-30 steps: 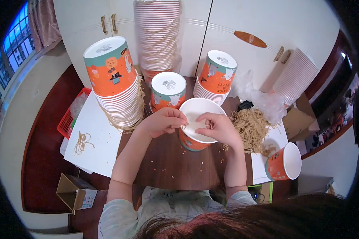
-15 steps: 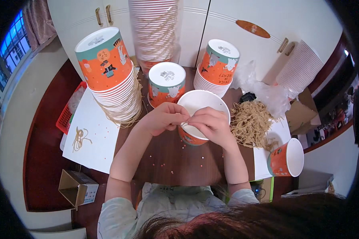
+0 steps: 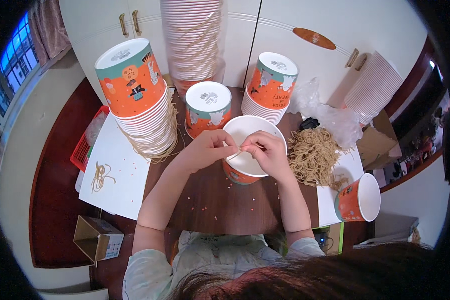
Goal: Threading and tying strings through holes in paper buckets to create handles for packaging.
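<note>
Both hands meet over the open mouth of an orange paper bucket with a white inside (image 3: pixel 250 150), which stands upright on the dark brown wooden table (image 3: pixel 220 205) right in front of the person. Fingertips of the left hand (image 3: pixel 207 149) and the right hand (image 3: pixel 266 150) are pinched together on a thin tan string (image 3: pixel 234 155) that runs between them across the bucket's rim (whether it is tied to the bucket I cannot tell).

Just right of the bucket lies a loose heap of the same tan string (image 3: pixel 315 155), partly on a white sheet. Past it, near the table's right edge, another orange paper bucket lies on its side (image 3: pixel 357 199) with its white mouth facing right.

Behind the hands stand three stacks of upturned orange and teal buckets: a tall stack on the left (image 3: pixel 137 100) with string draped round its lower rims, a short one in the middle (image 3: pixel 207 107), and one to the right (image 3: pixel 274 85). A white board (image 3: pixel 122 180) with a small tangle of string (image 3: pixel 101 175) lies left of the forearm. Tiny beads dot the table.
</note>
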`<action>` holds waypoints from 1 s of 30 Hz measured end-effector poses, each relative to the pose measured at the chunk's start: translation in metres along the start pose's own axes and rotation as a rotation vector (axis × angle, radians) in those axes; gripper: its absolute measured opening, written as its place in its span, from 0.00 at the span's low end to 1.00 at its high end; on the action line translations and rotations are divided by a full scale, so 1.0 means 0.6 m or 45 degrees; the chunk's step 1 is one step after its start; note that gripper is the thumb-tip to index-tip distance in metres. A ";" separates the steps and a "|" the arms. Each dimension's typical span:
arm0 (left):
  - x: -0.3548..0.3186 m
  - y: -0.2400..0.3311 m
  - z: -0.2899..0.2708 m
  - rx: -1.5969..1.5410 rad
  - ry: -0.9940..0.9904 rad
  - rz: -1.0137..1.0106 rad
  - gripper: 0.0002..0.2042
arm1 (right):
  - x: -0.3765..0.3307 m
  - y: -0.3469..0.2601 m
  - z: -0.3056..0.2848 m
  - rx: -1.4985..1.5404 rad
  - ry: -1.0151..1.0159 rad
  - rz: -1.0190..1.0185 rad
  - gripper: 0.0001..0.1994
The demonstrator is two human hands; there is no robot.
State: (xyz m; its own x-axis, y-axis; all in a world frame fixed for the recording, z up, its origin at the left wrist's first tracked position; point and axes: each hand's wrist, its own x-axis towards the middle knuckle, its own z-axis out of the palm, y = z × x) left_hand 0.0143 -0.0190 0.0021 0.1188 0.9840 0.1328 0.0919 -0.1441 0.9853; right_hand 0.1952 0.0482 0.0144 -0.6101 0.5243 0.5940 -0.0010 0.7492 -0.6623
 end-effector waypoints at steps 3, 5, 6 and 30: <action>-0.001 0.005 -0.002 -0.133 0.041 -0.032 0.04 | -0.001 0.004 0.003 0.095 -0.056 0.210 0.02; -0.004 0.016 -0.002 -0.189 0.062 -0.039 0.03 | 0.001 0.005 0.003 0.274 -0.113 0.436 0.04; -0.005 0.026 -0.004 -0.177 0.050 -0.061 0.03 | 0.000 0.007 0.003 0.272 -0.110 0.437 0.04; -0.004 0.018 0.014 -0.030 0.124 0.039 0.05 | 0.001 0.003 0.002 0.562 -0.166 0.577 0.06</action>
State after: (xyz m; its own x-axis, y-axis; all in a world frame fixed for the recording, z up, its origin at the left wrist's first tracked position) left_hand 0.0234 -0.0238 0.0114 0.0242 0.9848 0.1718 0.0664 -0.1730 0.9827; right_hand 0.1942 0.0492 0.0132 -0.7178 0.6755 0.1690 -0.0293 0.2132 -0.9766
